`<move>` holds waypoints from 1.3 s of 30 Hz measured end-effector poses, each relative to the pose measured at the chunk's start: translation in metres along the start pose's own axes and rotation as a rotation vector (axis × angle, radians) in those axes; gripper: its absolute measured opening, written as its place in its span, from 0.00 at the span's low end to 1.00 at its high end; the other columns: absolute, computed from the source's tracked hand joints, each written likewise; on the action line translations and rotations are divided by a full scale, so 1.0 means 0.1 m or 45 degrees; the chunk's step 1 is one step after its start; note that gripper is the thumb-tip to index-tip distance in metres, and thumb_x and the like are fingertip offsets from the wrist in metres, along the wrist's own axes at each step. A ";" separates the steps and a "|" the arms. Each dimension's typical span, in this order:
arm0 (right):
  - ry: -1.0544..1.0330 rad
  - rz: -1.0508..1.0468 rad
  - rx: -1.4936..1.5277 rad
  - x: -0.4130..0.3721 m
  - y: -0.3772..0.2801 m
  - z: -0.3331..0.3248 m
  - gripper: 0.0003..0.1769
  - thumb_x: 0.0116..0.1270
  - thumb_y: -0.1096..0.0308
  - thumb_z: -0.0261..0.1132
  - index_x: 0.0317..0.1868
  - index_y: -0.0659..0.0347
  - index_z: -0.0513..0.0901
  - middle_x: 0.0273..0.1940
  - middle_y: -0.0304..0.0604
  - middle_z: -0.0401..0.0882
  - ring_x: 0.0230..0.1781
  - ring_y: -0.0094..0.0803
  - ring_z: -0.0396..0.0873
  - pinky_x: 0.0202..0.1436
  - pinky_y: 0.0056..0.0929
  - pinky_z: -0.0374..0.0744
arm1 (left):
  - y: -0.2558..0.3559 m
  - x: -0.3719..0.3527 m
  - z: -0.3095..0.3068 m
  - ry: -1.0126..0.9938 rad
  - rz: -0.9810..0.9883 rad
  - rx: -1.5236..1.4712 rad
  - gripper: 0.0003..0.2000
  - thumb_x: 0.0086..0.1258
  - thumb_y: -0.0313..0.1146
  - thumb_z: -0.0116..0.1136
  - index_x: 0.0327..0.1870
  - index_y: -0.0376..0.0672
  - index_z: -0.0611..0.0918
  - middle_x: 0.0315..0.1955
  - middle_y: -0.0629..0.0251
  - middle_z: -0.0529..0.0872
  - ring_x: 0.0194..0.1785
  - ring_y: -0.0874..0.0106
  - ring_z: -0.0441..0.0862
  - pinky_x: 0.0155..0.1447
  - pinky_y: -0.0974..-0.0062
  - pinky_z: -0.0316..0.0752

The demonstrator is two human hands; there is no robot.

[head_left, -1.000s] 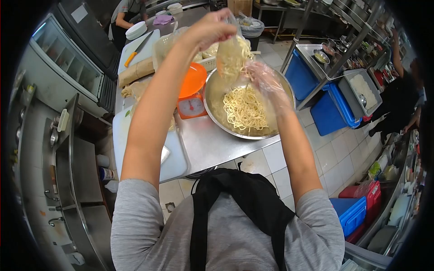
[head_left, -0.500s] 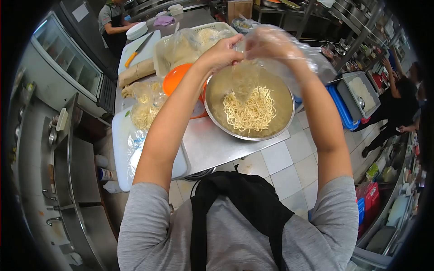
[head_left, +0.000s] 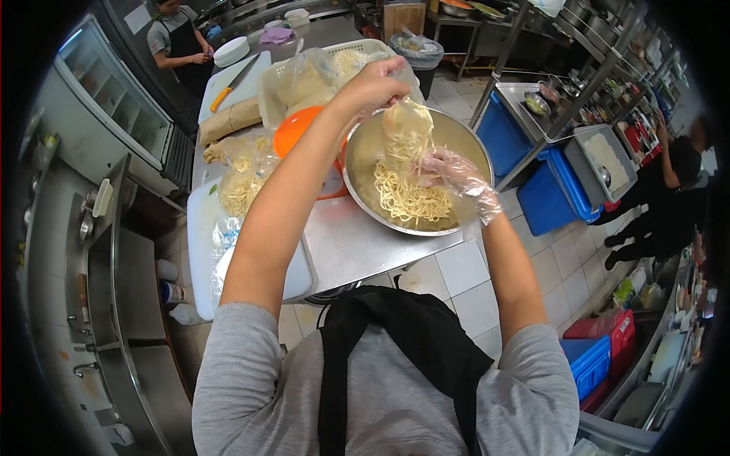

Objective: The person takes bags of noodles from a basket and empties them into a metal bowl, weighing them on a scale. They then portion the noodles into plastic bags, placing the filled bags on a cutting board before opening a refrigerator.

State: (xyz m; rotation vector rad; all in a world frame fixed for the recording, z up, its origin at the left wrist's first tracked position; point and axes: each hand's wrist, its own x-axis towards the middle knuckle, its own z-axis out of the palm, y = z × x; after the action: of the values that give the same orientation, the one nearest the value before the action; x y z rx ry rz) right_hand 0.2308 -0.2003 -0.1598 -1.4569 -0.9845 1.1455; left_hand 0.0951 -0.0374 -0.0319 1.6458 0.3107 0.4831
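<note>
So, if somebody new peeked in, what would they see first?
Probably the big metal bowl with pale noodles in it, near the table's edge. Over it, the left hand holds up a clear bag of noodles, with the right hand, in a see-through glove, close below. Left of the bowl is a bright orange dish, and farther back lies an orange-handled knife.

head view — from above the chest (head_left: pixel 380 395) | faces forward and down | near the arms (head_left: pixel 281 205) — bowl (head_left: pixel 361 167) farther off

Left hand (head_left: pixel 374 85) raised, fingers pinched | right hand (head_left: pixel 450 173) lower, gloved, fingers curled | both arms stretched forward
</note>
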 end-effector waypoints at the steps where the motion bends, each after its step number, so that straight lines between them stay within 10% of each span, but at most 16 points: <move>1: -0.062 0.009 0.147 -0.01 0.06 -0.07 0.24 0.61 0.61 0.62 0.53 0.67 0.71 0.39 0.42 0.76 0.42 0.30 0.77 0.48 0.28 0.77 | 0.01 0.01 -0.03 0.006 -0.084 -0.038 0.35 0.51 0.18 0.50 0.65 0.30 0.56 0.40 0.65 0.70 0.20 0.85 0.65 0.22 0.87 0.61; 2: -0.122 0.021 0.295 -0.03 0.11 -0.13 0.22 0.62 0.62 0.60 0.52 0.67 0.72 0.36 0.41 0.77 0.41 0.28 0.77 0.47 0.26 0.78 | 0.01 0.01 -0.06 0.012 -0.170 -0.079 0.34 0.52 0.18 0.49 0.65 0.31 0.57 0.60 0.59 0.66 0.20 0.87 0.64 0.24 0.88 0.62; 9: -0.125 -0.061 0.092 -0.40 -0.22 -0.01 0.18 0.65 0.58 0.56 0.46 0.64 0.77 0.22 0.27 0.62 0.22 0.17 0.58 0.24 0.15 0.58 | 0.01 -0.01 -0.06 0.104 -0.066 -0.039 0.32 0.53 0.18 0.49 0.63 0.30 0.59 0.53 0.61 0.71 0.20 0.88 0.64 0.23 0.90 0.61; 22: 0.049 -0.396 -0.154 -0.16 0.08 -0.04 0.15 0.66 0.56 0.51 0.28 0.58 0.70 0.23 0.32 0.62 0.23 0.22 0.60 0.26 0.20 0.63 | 0.05 -0.02 -0.17 0.081 -0.027 -0.028 0.32 0.52 0.19 0.50 0.63 0.31 0.59 0.61 0.59 0.64 0.21 0.89 0.63 0.23 0.91 0.61; 30: 0.469 -0.345 -0.503 -0.35 0.12 0.16 0.24 0.66 0.50 0.52 0.49 0.62 0.75 0.48 0.50 0.75 0.50 0.38 0.72 0.55 0.32 0.67 | 0.02 -0.01 -0.16 0.066 -0.051 0.015 0.34 0.53 0.19 0.48 0.65 0.32 0.56 0.65 0.58 0.60 0.22 0.88 0.64 0.29 0.92 0.67; 36: -0.047 -0.024 -1.121 -0.24 0.01 0.06 0.30 0.62 0.49 0.57 0.57 0.63 0.71 0.50 0.58 0.74 0.55 0.42 0.71 0.59 0.34 0.67 | 0.05 -0.05 -0.15 0.080 -0.044 0.051 0.33 0.53 0.18 0.48 0.65 0.33 0.57 0.64 0.61 0.62 0.21 0.88 0.63 0.27 0.90 0.65; 39: 0.313 -0.138 -1.239 -0.20 -0.20 0.12 0.31 0.59 0.49 0.60 0.56 0.63 0.72 0.52 0.58 0.73 0.55 0.45 0.71 0.58 0.36 0.68 | 0.09 -0.06 -0.15 0.029 -0.142 0.092 0.34 0.52 0.18 0.47 0.65 0.33 0.57 0.59 0.63 0.68 0.21 0.86 0.63 0.25 0.89 0.63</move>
State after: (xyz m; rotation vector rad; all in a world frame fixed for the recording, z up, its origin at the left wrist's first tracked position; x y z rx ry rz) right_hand 0.2146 -0.2131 -0.1373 -2.1859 -1.5125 0.3524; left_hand 0.0819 -0.0283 -0.0224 1.6838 0.4392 0.4106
